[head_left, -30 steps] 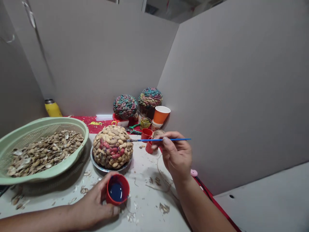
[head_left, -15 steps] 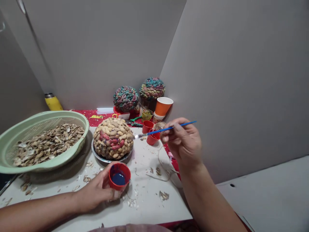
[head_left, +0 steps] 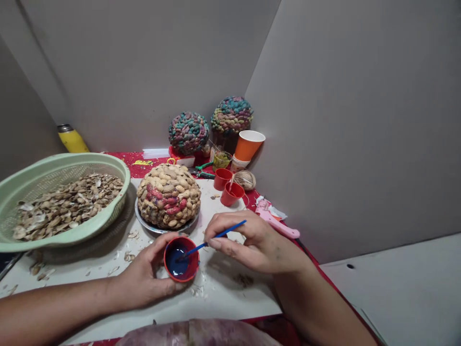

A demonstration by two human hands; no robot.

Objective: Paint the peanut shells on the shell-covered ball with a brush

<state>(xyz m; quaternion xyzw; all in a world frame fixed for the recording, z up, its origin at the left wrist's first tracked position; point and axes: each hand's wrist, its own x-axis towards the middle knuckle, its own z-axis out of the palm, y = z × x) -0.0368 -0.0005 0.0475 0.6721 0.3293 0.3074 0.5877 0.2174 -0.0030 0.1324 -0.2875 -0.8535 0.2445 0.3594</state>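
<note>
My left hand [head_left: 147, 276] is wrapped round a small red cup [head_left: 194, 269] with dark blue paint inside, tilted a little toward me. Between the thumb and fingers of my right hand [head_left: 245, 242] is a thin blue paintbrush [head_left: 200, 246], its bristle end dipped into the paint. Just behind the cup, a ball covered in peanut shells [head_left: 173, 185] rests in a shallow metal dish [head_left: 144, 225]. Most of its shells are plain tan, and a patch on the front is painted red with some dark blue marks.
At left stands a green colander [head_left: 122, 190] of loose shells. Two painted shell balls, one nearer [head_left: 188, 133] and one farther [head_left: 232, 115], sit at the back. Red cups [head_left: 232, 194], twine [head_left: 245, 179], an orange paper cup [head_left: 249, 145] and a pink glue gun [head_left: 277, 221] line the right side.
My right hand has come down and left, bringing the brush from beside the shell ball into the red cup. The left hand still holds the cup. The view has shifted slightly.
</note>
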